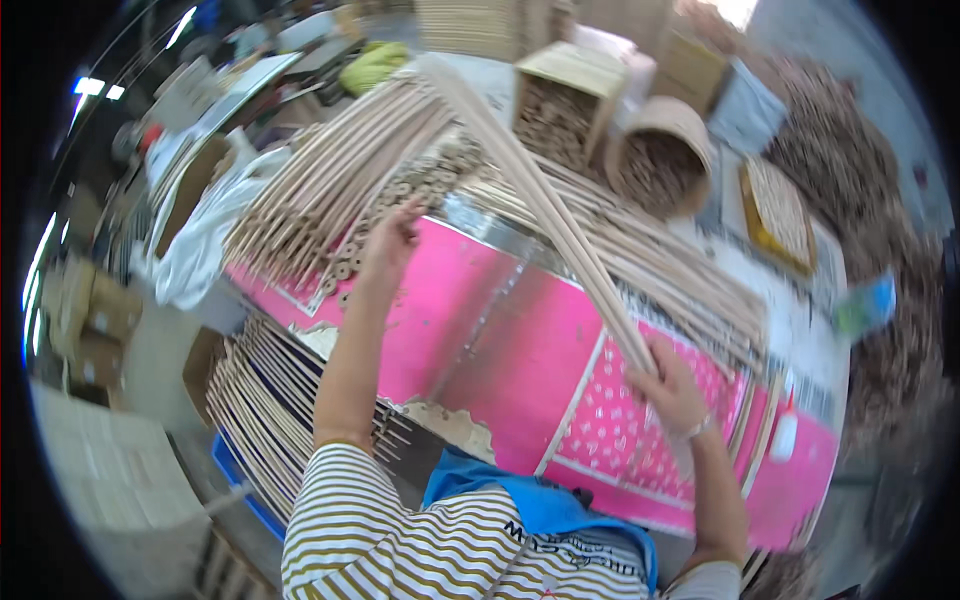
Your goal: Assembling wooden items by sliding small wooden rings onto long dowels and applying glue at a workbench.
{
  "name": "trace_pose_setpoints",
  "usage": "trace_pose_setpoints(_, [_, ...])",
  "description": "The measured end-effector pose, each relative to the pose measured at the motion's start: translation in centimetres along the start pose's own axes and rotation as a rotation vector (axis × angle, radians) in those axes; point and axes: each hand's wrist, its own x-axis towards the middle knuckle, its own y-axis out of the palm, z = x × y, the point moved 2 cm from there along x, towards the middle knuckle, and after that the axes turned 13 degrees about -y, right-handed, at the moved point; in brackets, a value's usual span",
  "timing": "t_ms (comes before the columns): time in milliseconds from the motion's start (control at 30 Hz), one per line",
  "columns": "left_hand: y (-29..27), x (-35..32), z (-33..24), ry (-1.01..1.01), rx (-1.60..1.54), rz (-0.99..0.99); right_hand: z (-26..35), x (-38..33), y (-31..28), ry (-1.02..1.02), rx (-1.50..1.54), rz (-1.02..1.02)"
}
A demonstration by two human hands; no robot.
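A few long pale wooden rods [565, 225] are gripped near their lower ends by my right hand [672, 392], its fingers wrapped round them. They slant up and away to the left over the pink tabletop [500, 350], their far ends blurred. My left hand [394, 240] is at the near edge of a heap of small wooden rings [425, 185]; its fingers are loosely bent and apart, with nothing visible in them. Left of that hand lies a thick stack of wooden rods [310, 185]. More rods [650, 250] lie beyond the pink surface on the right.
A box [570, 75] and a round tub [665, 155] of small wooden pieces stand at the back. A yellow tray [780, 215] and a white squeeze bottle [785, 435] sit at the right. Below the table's left edge, a blue crate [245, 490] is beside more rods [265, 405].
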Motion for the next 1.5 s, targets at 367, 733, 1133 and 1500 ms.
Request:
trace_pose_setpoints(367, [2.8, 2.4, 0.0, 0.074, 0.038, -0.084, -3.1, -6.7, 3.6, 0.236, 0.246, 0.071])
trace_pose_setpoints(733, [4.6, 5.0, 1.9, 0.016, -0.017, 0.005, -4.1, -8.7, 3.2, 0.269, 0.313, 0.035])
trace_pose_setpoints(1133, [5.0, 4.4, 1.6, -0.005, 0.093, -0.005, -5.1, -9.1, 2.7, 0.331, 0.309, 0.04])
trace_pose_setpoints(1500, [14.3, -1.6, 9.3, -0.177, 0.283, 0.274, -4.3, -3.3, 3.3, 0.111, 0.027, -0.122])
